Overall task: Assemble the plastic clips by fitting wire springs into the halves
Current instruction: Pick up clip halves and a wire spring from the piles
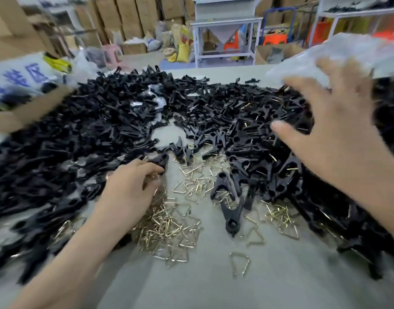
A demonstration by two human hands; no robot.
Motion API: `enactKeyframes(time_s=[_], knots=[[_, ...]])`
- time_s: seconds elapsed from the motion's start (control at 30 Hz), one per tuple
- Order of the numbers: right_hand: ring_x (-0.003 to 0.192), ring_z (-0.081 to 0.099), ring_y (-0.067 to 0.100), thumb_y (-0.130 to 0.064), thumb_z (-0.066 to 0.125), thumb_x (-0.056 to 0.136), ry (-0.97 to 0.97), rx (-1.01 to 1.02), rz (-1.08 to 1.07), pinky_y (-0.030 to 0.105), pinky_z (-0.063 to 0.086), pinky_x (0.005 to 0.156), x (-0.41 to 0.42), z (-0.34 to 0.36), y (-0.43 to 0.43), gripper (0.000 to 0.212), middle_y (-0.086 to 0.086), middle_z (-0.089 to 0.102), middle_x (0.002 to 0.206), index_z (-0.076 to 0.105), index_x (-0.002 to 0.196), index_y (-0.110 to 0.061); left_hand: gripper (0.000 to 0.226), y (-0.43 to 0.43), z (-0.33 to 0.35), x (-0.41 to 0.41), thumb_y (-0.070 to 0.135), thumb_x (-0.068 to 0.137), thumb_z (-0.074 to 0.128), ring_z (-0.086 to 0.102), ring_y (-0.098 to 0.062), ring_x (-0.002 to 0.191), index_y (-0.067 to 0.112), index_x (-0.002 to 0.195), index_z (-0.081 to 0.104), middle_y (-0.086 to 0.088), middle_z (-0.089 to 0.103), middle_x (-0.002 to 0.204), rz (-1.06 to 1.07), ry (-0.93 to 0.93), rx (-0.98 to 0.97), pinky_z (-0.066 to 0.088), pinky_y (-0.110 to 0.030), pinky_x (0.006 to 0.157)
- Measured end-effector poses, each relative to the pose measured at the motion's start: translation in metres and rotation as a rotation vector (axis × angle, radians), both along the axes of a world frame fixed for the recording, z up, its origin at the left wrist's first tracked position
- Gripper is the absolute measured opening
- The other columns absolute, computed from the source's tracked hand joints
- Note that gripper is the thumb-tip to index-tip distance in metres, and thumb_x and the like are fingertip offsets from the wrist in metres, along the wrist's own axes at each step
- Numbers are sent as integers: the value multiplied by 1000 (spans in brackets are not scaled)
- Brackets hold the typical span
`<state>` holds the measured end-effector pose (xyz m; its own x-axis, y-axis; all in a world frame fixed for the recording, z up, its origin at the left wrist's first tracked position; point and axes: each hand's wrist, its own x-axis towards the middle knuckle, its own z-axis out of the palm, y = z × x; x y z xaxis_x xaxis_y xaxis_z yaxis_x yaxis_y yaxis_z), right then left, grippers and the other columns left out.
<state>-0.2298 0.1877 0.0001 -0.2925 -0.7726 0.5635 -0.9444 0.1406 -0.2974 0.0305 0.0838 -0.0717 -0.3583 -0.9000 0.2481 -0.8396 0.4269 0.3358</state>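
The right hand (pixel 338 134) hovers spread and empty over the black clip halves (pixel 91 130) heaped across the counter (pixel 214 291). The left hand (pixel 129 190) curls at one half beside the wire springs (pixel 169 228); whether it grips, I cannot tell. Best to lift one half and one spring singly. Halves run to hundreds, springs to dozens, both past counting.

Cardboard boxes (pixel 129 16) stacked along back wall, yellow sack (pixel 183 52) on floor. White metal bench (pixel 225 21) mid-back, orange stool (pixel 231 42) by it. Pink stool (pixel 112 53) left.
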Motion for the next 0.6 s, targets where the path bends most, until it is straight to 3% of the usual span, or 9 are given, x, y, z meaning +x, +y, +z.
enactKeyframes(time_s=[0.1,0.2,0.3,0.37,0.43,0.47,0.53,0.6], knots=[[146,1,23,-57,37,85,67,257,300,38,-1,111,53,-42,0,61,3,22,156,42,140,-32,26,-4,-1,1,3,85,67,63,-12,94,17,106,73,4,72,102,11,146,-60,44,-21,90],[147,4,13,-66,0,83,153,468,416,33,-1,115,74,-79,2,74,-11,20,156,30,145,-38,24,-6,2,1,5,86,68,60,1,77,19,105,73,12,71,94,22,312,-94,41,-3,76],[127,50,18,-60,17,90,111,360,421,35,31,106,72,-86,2,63,-9,60,126,64,119,-29,18,-8,3,2,5,86,68,63,5,63,20,94,73,16,69,73,25,492,-61,50,-9,68],[119,57,17,-59,19,94,88,276,414,32,35,104,67,-89,2,60,-10,66,116,69,109,-28,17,-7,4,3,4,86,68,64,6,63,20,90,74,16,68,70,31,494,-59,50,-9,68],[117,57,18,-60,16,95,82,231,422,32,30,102,67,-92,1,64,-9,66,114,70,105,-26,17,-8,7,8,8,86,69,63,6,76,21,96,74,16,69,82,35,400,-115,45,-5,76],[117,57,18,-61,15,95,76,220,424,32,29,102,67,-93,1,66,-9,67,113,70,103,-26,20,-11,7,11,14,87,68,62,3,89,23,105,71,12,69,93,54,304,-139,43,-7,84],[117,56,17,-63,16,94,60,196,431,32,29,101,67,-94,0,66,-10,67,109,70,98,-24,35,-18,7,21,28,92,61,54,-17,117,28,126,60,3,62,124,135,78,-75,41,-31,103],[116,56,17,-62,17,94,27,180,439,31,29,100,67,-95,-3,63,-10,67,105,67,93,-24,39,-25,7,28,32,95,55,48,-29,124,33,134,52,-1,53,137,214,-28,65,39,-47,104]])
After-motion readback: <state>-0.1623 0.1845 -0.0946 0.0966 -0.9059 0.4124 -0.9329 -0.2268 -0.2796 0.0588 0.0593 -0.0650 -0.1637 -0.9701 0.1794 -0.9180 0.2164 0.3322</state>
